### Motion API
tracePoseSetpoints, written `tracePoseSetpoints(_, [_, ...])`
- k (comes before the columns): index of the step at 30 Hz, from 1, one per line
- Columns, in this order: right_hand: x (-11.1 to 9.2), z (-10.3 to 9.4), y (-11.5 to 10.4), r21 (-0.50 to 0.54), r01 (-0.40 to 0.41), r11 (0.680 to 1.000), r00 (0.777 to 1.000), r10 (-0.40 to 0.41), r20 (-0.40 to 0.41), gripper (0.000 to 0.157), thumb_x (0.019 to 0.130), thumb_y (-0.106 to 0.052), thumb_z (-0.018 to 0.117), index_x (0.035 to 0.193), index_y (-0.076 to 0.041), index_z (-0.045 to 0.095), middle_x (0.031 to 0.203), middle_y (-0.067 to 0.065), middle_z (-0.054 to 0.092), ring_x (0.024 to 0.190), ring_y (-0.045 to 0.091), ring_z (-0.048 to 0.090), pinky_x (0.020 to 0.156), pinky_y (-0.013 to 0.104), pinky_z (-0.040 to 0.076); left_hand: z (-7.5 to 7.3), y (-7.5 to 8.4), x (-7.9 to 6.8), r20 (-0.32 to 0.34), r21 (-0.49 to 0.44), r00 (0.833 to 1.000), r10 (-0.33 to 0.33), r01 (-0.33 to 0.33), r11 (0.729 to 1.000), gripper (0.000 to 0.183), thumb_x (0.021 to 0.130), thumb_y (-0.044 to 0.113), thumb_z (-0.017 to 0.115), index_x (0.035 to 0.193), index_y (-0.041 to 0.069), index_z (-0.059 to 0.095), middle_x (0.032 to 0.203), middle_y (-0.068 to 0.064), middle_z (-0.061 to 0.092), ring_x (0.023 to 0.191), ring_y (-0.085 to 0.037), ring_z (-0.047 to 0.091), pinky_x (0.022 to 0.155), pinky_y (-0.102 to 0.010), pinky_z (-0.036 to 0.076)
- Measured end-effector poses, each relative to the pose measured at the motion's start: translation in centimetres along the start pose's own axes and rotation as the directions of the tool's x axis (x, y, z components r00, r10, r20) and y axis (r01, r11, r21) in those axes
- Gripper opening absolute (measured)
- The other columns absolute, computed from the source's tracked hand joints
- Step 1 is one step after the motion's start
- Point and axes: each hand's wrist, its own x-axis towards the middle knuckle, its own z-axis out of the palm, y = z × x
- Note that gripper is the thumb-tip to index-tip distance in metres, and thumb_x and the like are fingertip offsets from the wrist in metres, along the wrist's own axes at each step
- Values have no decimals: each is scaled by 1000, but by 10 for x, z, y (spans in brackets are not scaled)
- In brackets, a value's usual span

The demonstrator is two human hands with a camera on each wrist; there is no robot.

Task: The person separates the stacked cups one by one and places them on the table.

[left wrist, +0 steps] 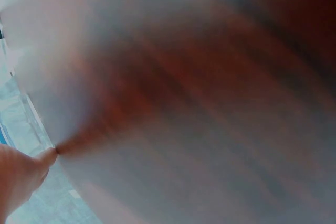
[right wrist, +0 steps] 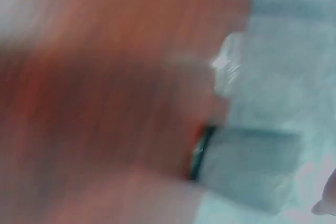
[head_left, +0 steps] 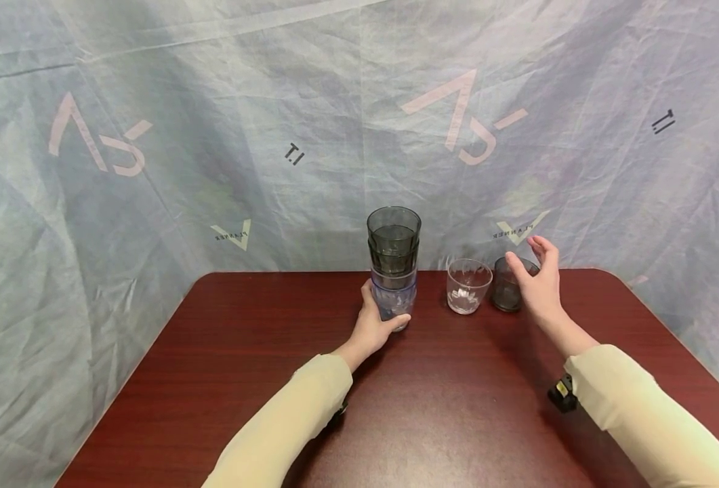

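A stack of cups stands upright on the table, with dark grey cups [head_left: 394, 247] above a clear bluish cup [head_left: 396, 297]. My left hand [head_left: 373, 324] holds the stack low down, its thumb across the front of the bluish cup. To the right of the stack are a clear glass [head_left: 469, 288] and, close beside it, a dark grey glass [head_left: 507, 291]. My right hand [head_left: 541, 278] hovers at the dark glass, thumb and fingers spread apart, and partly covers its rim. The right wrist view shows this dark glass [right wrist: 247, 169] with a fingertip [right wrist: 328, 199] apart from it.
The dark red wooden table [head_left: 444, 407] reaches back to a grey printed cloth [head_left: 310, 102] that hangs close behind the cups. A small black device [head_left: 562, 394] sits under the right sleeve. Much of both wrist views is blurred.
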Motion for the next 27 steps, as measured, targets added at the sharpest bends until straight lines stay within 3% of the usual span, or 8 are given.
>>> tracePoseSetpoints(5, [-9, 24, -46, 125, 168, 978, 982, -177, 67, 54, 88, 9, 59, 133, 20, 30, 137, 31, 39, 136, 38, 31, 113, 39, 21, 0, 0, 0, 3, -1, 1000, -7, 7, 1000, 98, 83, 26, 79, 150, 18, 7, 142, -16, 41, 131, -28, 41, 105, -43, 34])
tracePoseSetpoints(9, [-13, 44, -68, 201, 176, 964, 962, -212, 170, 55, 88, 11, 57, 135, 18, 29, 141, 29, 37, 138, 35, 29, 114, 45, 18, 0, -1, 1, 0, -3, 1000, -7, 7, 1000, 98, 83, 26, 79, 150, 18, 7, 142, -16, 41, 131, -28, 41, 105, -43, 34])
tracePoseSetpoints(13, [-18, 61, -85, 202, 170, 965, 941, -220, 258, 59, 88, 11, 58, 139, 14, 28, 145, 29, 35, 138, 36, 28, 112, 52, 18, 0, -2, 1, 2, 1, 1000, -12, 12, 1000, 97, 84, 28, 78, 150, 18, 7, 142, -17, 42, 130, -29, 42, 104, -44, 35])
tracePoseSetpoints(21, [-21, 89, -100, 221, 208, 953, 889, -278, 365, 68, 89, 11, 58, 146, 9, 22, 148, 27, 32, 139, 37, 27, 111, 53, 21, 0, 0, -1, 8, 2, 1000, -21, 21, 1000, 98, 84, 28, 78, 150, 18, 6, 141, -16, 42, 129, -28, 44, 105, -44, 35])
tracePoseSetpoints(27, [-18, 105, -98, 226, 184, 956, 882, -262, 391, 70, 90, 6, 59, 147, 7, 20, 149, 28, 29, 139, 37, 27, 109, 57, 21, 0, 1, 0, 10, 10, 1000, -20, 20, 1000, 97, 84, 28, 78, 149, 18, 7, 142, -16, 41, 130, -28, 43, 105, -44, 35])
